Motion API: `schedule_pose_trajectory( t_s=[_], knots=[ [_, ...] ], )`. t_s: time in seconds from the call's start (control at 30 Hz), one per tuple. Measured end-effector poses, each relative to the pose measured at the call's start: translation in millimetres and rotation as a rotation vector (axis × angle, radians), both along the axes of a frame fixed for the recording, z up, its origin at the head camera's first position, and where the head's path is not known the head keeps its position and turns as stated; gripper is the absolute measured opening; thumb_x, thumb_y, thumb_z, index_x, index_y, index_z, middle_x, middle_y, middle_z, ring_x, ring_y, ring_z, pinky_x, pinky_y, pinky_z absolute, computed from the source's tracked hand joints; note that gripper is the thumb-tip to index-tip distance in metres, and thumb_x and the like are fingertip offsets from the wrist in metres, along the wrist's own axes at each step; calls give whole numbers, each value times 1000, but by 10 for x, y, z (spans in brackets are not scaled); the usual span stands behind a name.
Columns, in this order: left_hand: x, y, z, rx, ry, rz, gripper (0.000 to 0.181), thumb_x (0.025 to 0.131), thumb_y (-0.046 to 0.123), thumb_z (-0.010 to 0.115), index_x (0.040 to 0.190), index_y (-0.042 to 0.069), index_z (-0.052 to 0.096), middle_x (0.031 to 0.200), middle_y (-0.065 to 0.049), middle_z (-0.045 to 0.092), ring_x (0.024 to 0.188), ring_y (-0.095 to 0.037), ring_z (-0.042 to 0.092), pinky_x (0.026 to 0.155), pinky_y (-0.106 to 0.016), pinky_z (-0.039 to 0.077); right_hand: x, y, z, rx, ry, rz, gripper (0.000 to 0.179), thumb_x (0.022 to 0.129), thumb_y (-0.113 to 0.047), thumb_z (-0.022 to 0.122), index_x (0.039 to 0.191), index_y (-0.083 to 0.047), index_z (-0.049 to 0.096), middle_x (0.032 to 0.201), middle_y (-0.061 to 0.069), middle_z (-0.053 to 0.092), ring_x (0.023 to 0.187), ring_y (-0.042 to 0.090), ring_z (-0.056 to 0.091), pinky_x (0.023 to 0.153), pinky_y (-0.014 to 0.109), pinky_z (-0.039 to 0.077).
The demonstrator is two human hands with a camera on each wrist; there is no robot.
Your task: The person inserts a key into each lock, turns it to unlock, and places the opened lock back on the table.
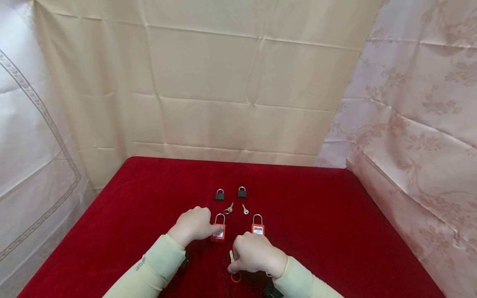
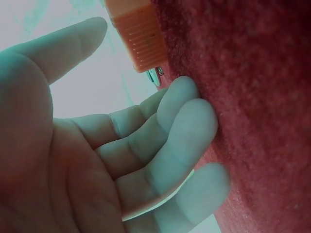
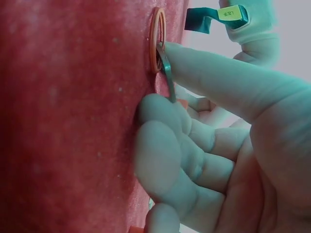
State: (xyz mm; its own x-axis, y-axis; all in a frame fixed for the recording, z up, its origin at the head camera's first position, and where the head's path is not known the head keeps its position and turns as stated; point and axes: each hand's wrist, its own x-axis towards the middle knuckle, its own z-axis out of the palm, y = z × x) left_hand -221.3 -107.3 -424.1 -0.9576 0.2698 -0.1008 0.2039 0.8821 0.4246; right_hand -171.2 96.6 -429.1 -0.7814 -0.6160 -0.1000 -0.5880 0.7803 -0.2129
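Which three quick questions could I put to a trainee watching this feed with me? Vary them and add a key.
1. How many red padlocks show in the head view?
2. True or false: the red-ringed key is nearer the right hand than the left hand.
3. In the head view, what lies between the row of black padlocks and the row of red ones?
a) A screwdriver
b) Silver keys
c) A coil of wire

Key: 1. Two. 2. True. 3. b.
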Motion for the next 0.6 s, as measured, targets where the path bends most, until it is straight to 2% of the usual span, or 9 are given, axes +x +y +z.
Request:
schedule_pose_trajectory(
  t_s=[0.27,0.43,0.6],
  knots=[
    [-5,-25,73,14,-12,15,47,89,44,74,58,14,56,49,0,46,45,-11,38,44,-27,33,-14,21,-4,-69,-148,-26,34,77,-34,85,53,-28,62,43,-19,49,41,-2,51,43,22,42],
    [4,-47,133,25,14,15,51,90,43,73,54,14,53,45,4,39,44,-10,35,44,-27,30,-44,67,18,-159,-261,-19,33,82,-26,83,55,-24,63,46,-16,55,40,0,56,42,21,45],
    [18,-79,221,29,49,26,53,90,45,73,53,14,52,45,5,37,45,-9,33,44,-27,29,-110,164,77,-267,-303,-1,31,87,-23,80,60,-22,65,50,-15,59,44,3,60,45,21,46]
  ],
)
